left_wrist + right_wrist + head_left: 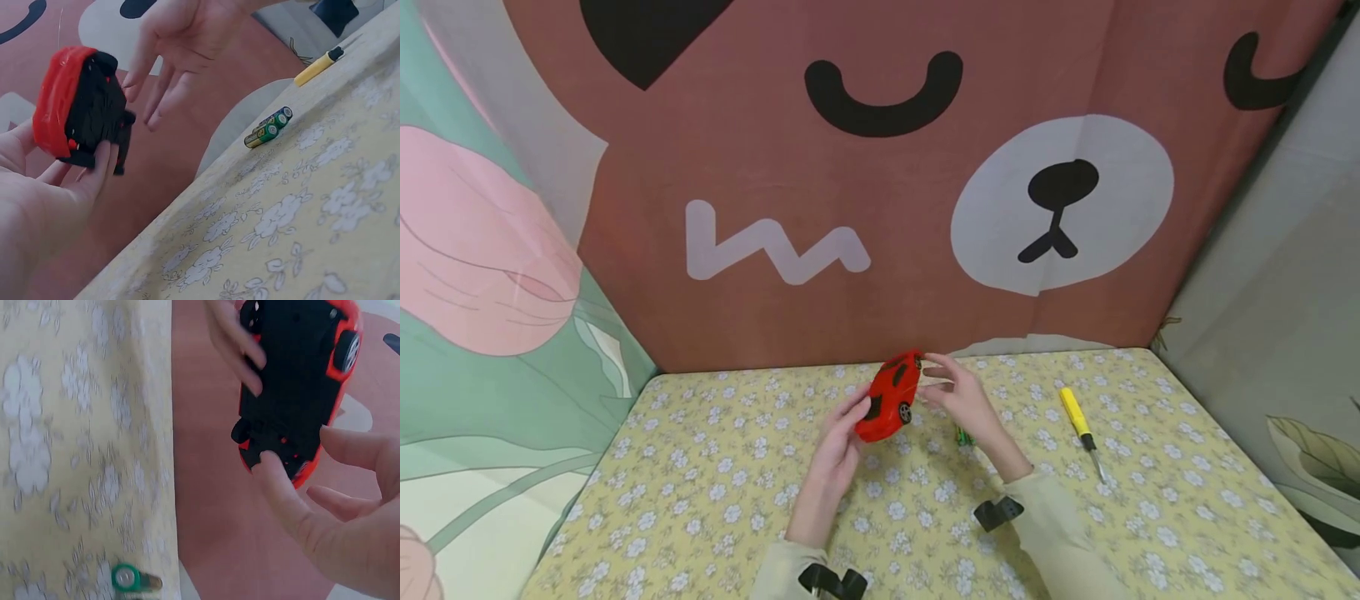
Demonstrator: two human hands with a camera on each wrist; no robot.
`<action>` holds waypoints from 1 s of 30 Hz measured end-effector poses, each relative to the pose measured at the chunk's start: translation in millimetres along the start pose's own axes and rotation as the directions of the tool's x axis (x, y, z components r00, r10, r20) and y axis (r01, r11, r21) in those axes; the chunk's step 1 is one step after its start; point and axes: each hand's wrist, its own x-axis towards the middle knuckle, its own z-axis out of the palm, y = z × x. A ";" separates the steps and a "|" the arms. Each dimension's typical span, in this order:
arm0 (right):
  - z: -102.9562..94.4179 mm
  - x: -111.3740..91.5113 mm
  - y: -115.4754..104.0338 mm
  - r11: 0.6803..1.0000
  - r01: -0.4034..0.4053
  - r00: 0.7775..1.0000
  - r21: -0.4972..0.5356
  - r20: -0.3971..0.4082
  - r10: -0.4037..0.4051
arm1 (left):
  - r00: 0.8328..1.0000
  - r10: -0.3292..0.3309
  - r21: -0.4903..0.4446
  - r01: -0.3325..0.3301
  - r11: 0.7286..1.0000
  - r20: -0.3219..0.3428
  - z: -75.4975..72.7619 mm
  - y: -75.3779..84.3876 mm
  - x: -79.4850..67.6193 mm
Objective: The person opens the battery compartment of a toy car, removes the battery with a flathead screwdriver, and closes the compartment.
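Note:
A red toy car [891,398] with dark windows is raised over the table, tilted up. My left hand [837,437] grips it by the lower end, fingers against the black underside [294,369]. Close to the car's other end, my right hand [958,402] has its fingers loosely extended and holds nothing. In the right wrist view, its thumb and fingers spread around that end of the car. Green batteries [269,130] lie side by side on the table, mostly hidden behind my right hand in the head view.
On the right side of the table lies a screwdriver [1077,422] with a yellow handle. A yellow floral cloth [715,483] covers the table. A brown curtain with a bear print [910,200] hangs along the back edge, and other printed curtains hang at both sides.

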 end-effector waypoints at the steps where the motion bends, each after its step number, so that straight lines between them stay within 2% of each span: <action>1: 1.7 -0.1 -0.7 0.999 -0.003 1.000 0.040 0.005 0.003 | 1.000 0.017 0.032 -0.017 0.999 -0.011 0.7 0.2 0.2; 5: 9.2 -1.2 -2.9 0.991 -0.016 1.000 0.129 -0.004 0.016 | 0.996 0.080 0.155 -0.072 0.985 -0.043 3.5 -0.7 0.0; 10: 16.4 -2.9 -0.8 0.994 0.024 0.999 0.110 -0.036 -0.020 | 0.986 0.159 0.312 -0.134 0.941 -0.057 7.3 -3.5 -1.3; 14: 21.2 -3.8 2.3 0.996 0.036 0.998 0.086 -0.052 -0.032 | 0.984 0.172 0.382 -0.139 0.914 -0.054 9.1 -3.8 -2.4; 18: 26.4 -4.3 4.9 0.999 0.009 0.998 0.044 -0.059 -0.006 | 0.986 0.165 0.451 -0.135 0.883 -0.028 8.9 -3.8 -4.1; 20: 28.7 -4.1 7.5 1.000 -0.001 0.998 0.017 -0.061 0.002 | 0.986 0.166 0.505 -0.140 0.852 -0.007 8.2 -4.5 -5.1; 22: 30.8 -3.5 10.9 1.000 -0.006 0.998 -0.003 -0.059 0.006 | 0.985 0.171 0.572 -0.148 0.807 0.014 7.2 -5.6 -5.5; 26: 34.6 -2.7 18.6 0.998 -0.035 0.998 -0.059 -0.049 0.032 | 0.982 0.182 0.696 -0.161 0.700 0.045 4.4 -9.5 -4.6; 30: 36.9 -2.2 24.9 0.994 -0.058 0.998 -0.090 -0.033 0.055 | 0.985 0.165 0.762 -0.137 0.632 0.040 2.6 -12.9 -3.6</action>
